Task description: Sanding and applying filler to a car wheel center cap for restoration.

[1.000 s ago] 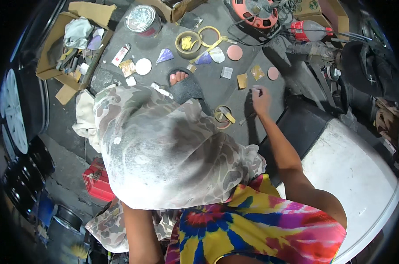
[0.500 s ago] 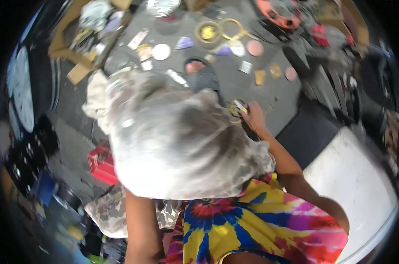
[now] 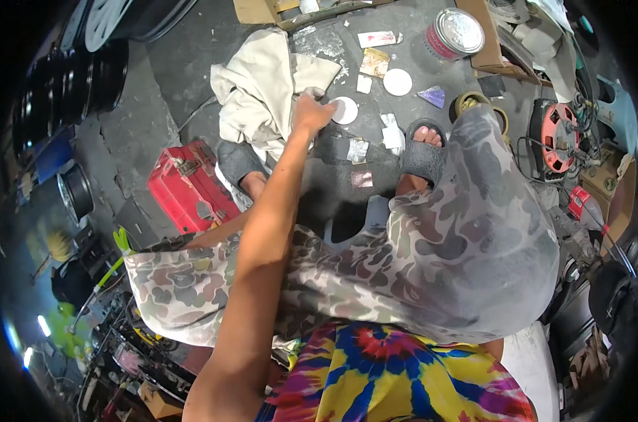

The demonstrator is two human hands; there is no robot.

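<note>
The white disc point(image 3: 344, 111) nearest me lies flat on the concrete floor point(image 3: 185, 77), just off the right edge of the rumpled cream cloth point(image 3: 252, 88). My left hand point(image 3: 312, 114) is at that cloth edge, back of the hand up, the finger side toward the disc's left rim. I can't tell how far my fingers are parted, nor whether they have hold of the disc or a fold of cloth – the back of the hand covers too much. My right hand is out of sight.

Below the disc lie a silvery foil piece point(image 3: 357, 150) and a coppery square point(image 3: 362, 180); to their right are white scraps point(image 3: 392, 133), beside the dark sandal point(image 3: 431, 160) on my right foot. Above and to the right sit a second white disc point(image 3: 398, 82), a small white square point(image 3: 364, 84), a gold-brown packet point(image 3: 375, 62) and a purple piece point(image 3: 432, 96).

Farther out, a lidded tin point(image 3: 457, 34) stands near a cardboard box – and a red toolbox point(image 3: 192, 186) rests below the cloth, left of my other foot. My camouflage trousers point(image 3: 474, 232) span the near floor; a red reel point(image 3: 557, 137) stands beyond my right knee.
</note>
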